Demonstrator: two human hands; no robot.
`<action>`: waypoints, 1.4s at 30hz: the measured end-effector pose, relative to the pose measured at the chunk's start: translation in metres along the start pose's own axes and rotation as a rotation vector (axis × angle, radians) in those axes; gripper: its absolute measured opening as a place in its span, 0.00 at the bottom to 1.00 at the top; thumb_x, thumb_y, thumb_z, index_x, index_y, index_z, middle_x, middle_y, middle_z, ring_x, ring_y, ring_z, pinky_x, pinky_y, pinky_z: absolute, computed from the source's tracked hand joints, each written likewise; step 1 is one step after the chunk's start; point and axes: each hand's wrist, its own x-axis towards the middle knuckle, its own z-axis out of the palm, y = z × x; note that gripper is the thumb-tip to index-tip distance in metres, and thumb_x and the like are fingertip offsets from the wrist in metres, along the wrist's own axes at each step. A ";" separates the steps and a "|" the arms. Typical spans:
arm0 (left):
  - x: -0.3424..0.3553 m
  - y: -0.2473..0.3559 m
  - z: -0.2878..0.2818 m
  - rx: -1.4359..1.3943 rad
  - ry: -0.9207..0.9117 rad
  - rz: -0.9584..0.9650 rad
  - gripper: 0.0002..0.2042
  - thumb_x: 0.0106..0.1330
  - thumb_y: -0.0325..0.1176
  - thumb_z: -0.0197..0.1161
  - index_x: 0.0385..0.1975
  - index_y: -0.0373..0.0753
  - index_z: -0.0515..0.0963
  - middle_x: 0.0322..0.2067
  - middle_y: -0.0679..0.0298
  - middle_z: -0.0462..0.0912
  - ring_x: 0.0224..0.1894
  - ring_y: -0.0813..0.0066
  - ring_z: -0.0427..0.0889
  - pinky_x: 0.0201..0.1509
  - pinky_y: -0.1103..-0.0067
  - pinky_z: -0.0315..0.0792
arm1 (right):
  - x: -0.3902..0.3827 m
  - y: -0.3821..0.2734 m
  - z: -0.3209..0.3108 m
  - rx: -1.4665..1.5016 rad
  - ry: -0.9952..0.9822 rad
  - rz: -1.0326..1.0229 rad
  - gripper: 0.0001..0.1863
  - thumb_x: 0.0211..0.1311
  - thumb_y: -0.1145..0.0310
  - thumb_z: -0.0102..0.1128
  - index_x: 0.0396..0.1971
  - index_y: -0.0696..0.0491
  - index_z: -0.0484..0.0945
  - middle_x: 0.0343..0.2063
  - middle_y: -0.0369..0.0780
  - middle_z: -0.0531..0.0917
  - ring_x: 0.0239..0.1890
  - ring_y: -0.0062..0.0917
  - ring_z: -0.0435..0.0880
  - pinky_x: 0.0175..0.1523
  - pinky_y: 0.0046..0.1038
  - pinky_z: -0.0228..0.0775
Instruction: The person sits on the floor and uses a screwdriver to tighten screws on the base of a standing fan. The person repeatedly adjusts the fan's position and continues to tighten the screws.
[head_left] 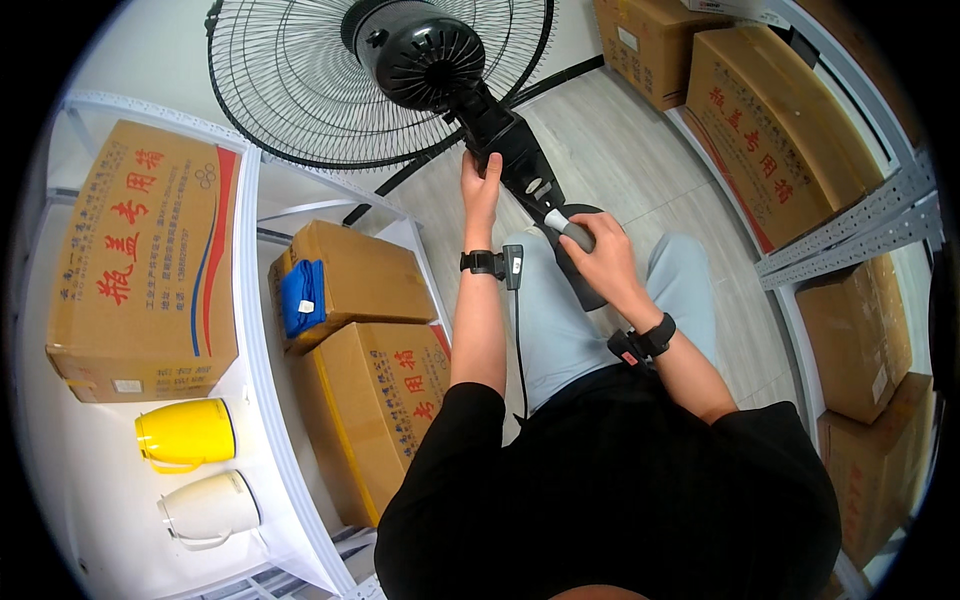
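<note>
A large black standing fan [425,70] rises in front of me, its round wire guard [290,80] at the upper left. My left hand [480,192] is closed around the side of the black fan neck [512,150], thumb toward me and the other fingers mostly hidden behind it. In my right hand [608,262] is a screwdriver [568,230] with a white and grey handle. Its tip points up and left at the lower part of the neck, near a small oval label; whether it sits in a screw I cannot make out. The fan's dark lower part [588,290] shows between my legs.
On the left, a white shelf [285,450] bears a big carton [150,260], a yellow jug [187,432] and a white jug [210,508]. Lower cartons [360,275] stand beside it, one with a blue cloth bundle [303,298]. A metal rack [850,235] with cartons lines the right.
</note>
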 end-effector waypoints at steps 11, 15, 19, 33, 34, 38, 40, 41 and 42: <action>-0.002 0.001 0.002 -0.041 0.017 -0.018 0.25 0.66 0.40 0.59 0.57 0.32 0.64 0.53 0.61 0.72 0.54 0.74 0.69 0.60 0.80 0.58 | 0.001 -0.012 0.005 -0.069 0.022 0.021 0.15 0.52 0.66 0.64 0.40 0.53 0.77 0.38 0.42 0.77 0.37 0.39 0.80 0.42 0.35 0.73; -0.001 -0.002 0.001 -0.050 0.027 -0.008 0.24 0.66 0.40 0.59 0.56 0.32 0.65 0.53 0.61 0.72 0.54 0.74 0.69 0.60 0.79 0.58 | 0.000 -0.019 0.013 -0.147 0.011 -0.041 0.15 0.53 0.66 0.62 0.42 0.52 0.74 0.39 0.42 0.75 0.36 0.40 0.80 0.39 0.37 0.73; -0.001 -0.004 0.001 -0.056 0.082 0.013 0.21 0.65 0.39 0.60 0.52 0.33 0.67 0.47 0.63 0.74 0.49 0.77 0.71 0.55 0.81 0.62 | -0.004 -0.020 0.023 -0.148 0.010 -0.059 0.15 0.54 0.66 0.61 0.42 0.51 0.73 0.37 0.44 0.74 0.36 0.41 0.79 0.36 0.38 0.74; -0.002 -0.001 0.002 -0.048 0.051 -0.005 0.24 0.66 0.41 0.59 0.56 0.33 0.65 0.52 0.62 0.72 0.53 0.74 0.69 0.60 0.79 0.59 | 0.016 0.003 0.020 0.885 -0.338 0.691 0.18 0.59 0.64 0.61 0.44 0.60 0.72 0.31 0.36 0.77 0.27 0.15 0.79 0.22 0.16 0.65; -0.002 -0.001 0.002 -0.050 0.049 -0.007 0.24 0.66 0.41 0.59 0.56 0.33 0.65 0.52 0.62 0.72 0.53 0.74 0.69 0.60 0.79 0.59 | 0.015 0.004 0.021 0.998 -0.339 0.741 0.17 0.60 0.64 0.61 0.43 0.60 0.72 0.30 0.36 0.77 0.26 0.15 0.79 0.22 0.16 0.65; -0.003 0.003 0.006 -0.044 0.046 -0.006 0.23 0.66 0.41 0.59 0.55 0.33 0.66 0.51 0.63 0.72 0.53 0.75 0.69 0.60 0.79 0.59 | 0.018 0.023 0.020 1.526 -0.433 1.128 0.15 0.61 0.64 0.59 0.41 0.59 0.72 0.30 0.38 0.78 0.25 0.17 0.78 0.23 0.15 0.69; -0.002 0.000 0.003 -0.045 0.043 -0.002 0.23 0.66 0.41 0.59 0.55 0.33 0.66 0.51 0.63 0.72 0.53 0.75 0.69 0.60 0.79 0.59 | 0.020 0.019 0.019 1.626 -0.384 1.231 0.14 0.61 0.64 0.59 0.39 0.59 0.72 0.30 0.39 0.78 0.25 0.18 0.78 0.23 0.14 0.71; -0.002 -0.001 0.002 -0.046 0.042 0.000 0.23 0.66 0.41 0.59 0.55 0.33 0.66 0.51 0.63 0.72 0.53 0.75 0.69 0.60 0.79 0.59 | 0.020 0.020 0.020 1.539 -0.421 1.162 0.14 0.61 0.63 0.59 0.39 0.58 0.72 0.30 0.39 0.78 0.25 0.18 0.78 0.23 0.15 0.71; -0.002 -0.002 0.002 -0.045 0.043 0.001 0.23 0.66 0.41 0.59 0.55 0.33 0.66 0.51 0.63 0.72 0.53 0.75 0.69 0.60 0.79 0.59 | 0.020 0.020 0.018 1.451 -0.453 1.093 0.14 0.61 0.63 0.59 0.39 0.58 0.73 0.29 0.39 0.79 0.26 0.19 0.78 0.24 0.16 0.71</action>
